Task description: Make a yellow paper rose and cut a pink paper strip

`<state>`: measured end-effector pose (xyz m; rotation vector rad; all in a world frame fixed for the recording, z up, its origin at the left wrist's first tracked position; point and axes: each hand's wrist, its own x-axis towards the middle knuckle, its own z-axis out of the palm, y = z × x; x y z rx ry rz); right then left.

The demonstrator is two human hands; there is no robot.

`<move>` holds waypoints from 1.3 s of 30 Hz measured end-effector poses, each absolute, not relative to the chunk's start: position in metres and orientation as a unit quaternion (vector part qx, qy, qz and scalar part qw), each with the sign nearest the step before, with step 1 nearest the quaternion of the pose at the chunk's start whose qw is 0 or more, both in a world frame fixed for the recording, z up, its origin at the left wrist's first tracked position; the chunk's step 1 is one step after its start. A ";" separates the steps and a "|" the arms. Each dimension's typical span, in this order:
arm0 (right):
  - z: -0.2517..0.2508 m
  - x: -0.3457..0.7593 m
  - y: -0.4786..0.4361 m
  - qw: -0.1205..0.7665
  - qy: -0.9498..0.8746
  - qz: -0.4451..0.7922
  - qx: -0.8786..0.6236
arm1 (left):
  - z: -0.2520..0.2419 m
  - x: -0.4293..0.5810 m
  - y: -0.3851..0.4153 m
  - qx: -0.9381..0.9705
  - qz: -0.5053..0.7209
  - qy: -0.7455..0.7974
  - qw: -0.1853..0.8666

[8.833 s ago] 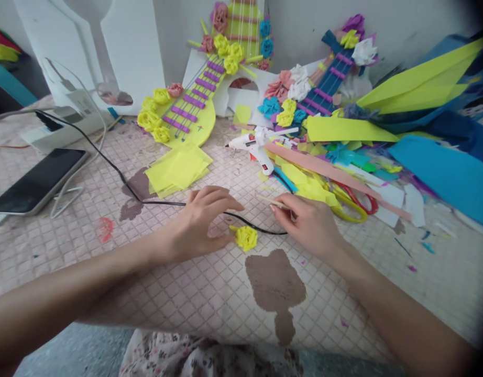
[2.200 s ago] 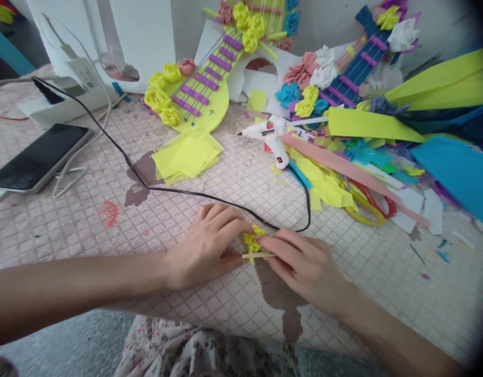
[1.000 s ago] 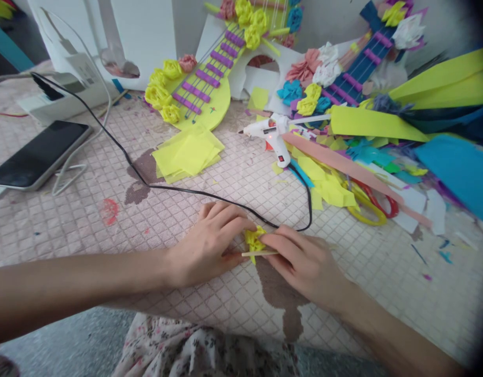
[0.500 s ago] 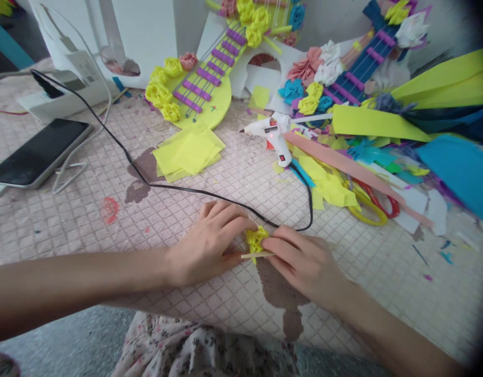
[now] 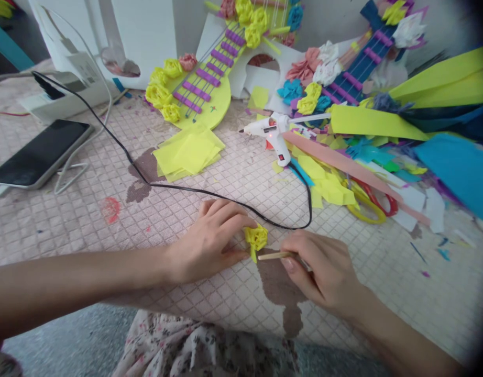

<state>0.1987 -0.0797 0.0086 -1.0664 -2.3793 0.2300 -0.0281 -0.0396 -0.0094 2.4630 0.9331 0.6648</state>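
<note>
A small crumpled yellow paper flower (image 5: 256, 237) stands just over the table, pinched at its left side by the thumb and fingers of my left hand (image 5: 216, 241). A narrow tail of yellow paper hangs from its underside. My right hand (image 5: 322, 264) is closed around a thin pale wooden stick (image 5: 271, 256), whose tip points left at the flower's lower edge, apart from it or barely beside it. Farther back lies a stack of yellow crepe paper squares (image 5: 189, 152).
A white glue gun (image 5: 275, 133) with a lit red light lies behind my hands; its black cord (image 5: 198, 189) curves close past them. Scissors (image 5: 369, 214) sit among paper scraps at right. Flower-trimmed paper guitars (image 5: 210, 99) stand at the back. A phone (image 5: 41, 152) lies left.
My right hand has drawn back to the right, off the flower, taking the wooden stick with it. My left hand keeps its pinch on the flower in nearly the same place.
</note>
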 end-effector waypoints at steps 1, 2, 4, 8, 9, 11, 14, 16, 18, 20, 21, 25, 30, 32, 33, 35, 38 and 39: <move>0.009 0.198 -0.080 0.248 -0.882 0.068 -0.394 | -0.009 -0.028 -0.040 0.887 0.241 0.333 0.210; 0.009 0.198 -0.080 0.236 -0.887 0.051 -0.393 | -0.008 -0.028 -0.040 0.889 0.241 0.329 0.209; 0.008 0.196 -0.081 0.214 -0.892 0.032 -0.396 | -0.007 -0.029 -0.041 0.893 0.243 0.320 0.205; 0.003 0.195 -0.083 0.176 -0.887 0.041 -0.425 | -0.007 -0.028 -0.043 0.900 0.245 0.305 0.193; 0.002 0.195 -0.084 0.168 -0.887 0.041 -0.428 | -0.007 -0.028 -0.044 0.899 0.248 0.308 0.190; 0.000 0.195 -0.086 0.158 -0.890 0.036 -0.427 | -0.007 -0.028 -0.045 0.897 0.252 0.314 0.183; -0.001 0.193 -0.088 0.148 -0.895 0.030 -0.421 | -0.008 -0.028 -0.046 0.900 0.253 0.313 0.164; -0.001 0.193 -0.088 0.141 -0.897 0.025 -0.419 | -0.009 -0.028 -0.047 0.906 0.251 0.305 0.149; -0.002 0.192 -0.089 0.137 -0.898 0.021 -0.418 | -0.009 -0.027 -0.048 0.912 0.252 0.296 0.133; -0.003 0.192 -0.089 0.139 -0.896 0.019 -0.422 | -0.009 -0.026 -0.048 0.916 0.252 0.289 0.118; -0.003 0.191 -0.089 0.142 -0.895 0.018 -0.423 | -0.009 -0.026 -0.048 0.918 0.253 0.285 0.111; -0.005 0.191 -0.089 0.152 -0.892 0.014 -0.426 | -0.012 -0.024 -0.048 0.924 0.263 0.265 0.085; -0.006 0.191 -0.089 0.153 -0.892 0.005 -0.426 | -0.015 -0.023 -0.049 0.925 0.274 0.257 0.056; -0.006 0.191 -0.089 0.151 -0.892 0.004 -0.426 | -0.015 -0.022 -0.049 0.926 0.270 0.257 0.053; -0.006 0.191 -0.089 0.151 -0.892 0.004 -0.426 | -0.014 -0.022 -0.049 0.927 0.270 0.256 0.052; -0.007 0.192 -0.089 0.151 -0.891 0.002 -0.427 | -0.014 -0.023 -0.049 0.928 0.270 0.252 0.049; -0.007 0.191 -0.089 0.150 -0.891 0.001 -0.429 | -0.014 -0.023 -0.048 0.929 0.269 0.249 0.048; -0.007 0.191 -0.090 0.149 -0.891 0.002 -0.430 | -0.013 -0.023 -0.048 0.929 0.268 0.249 0.048</move>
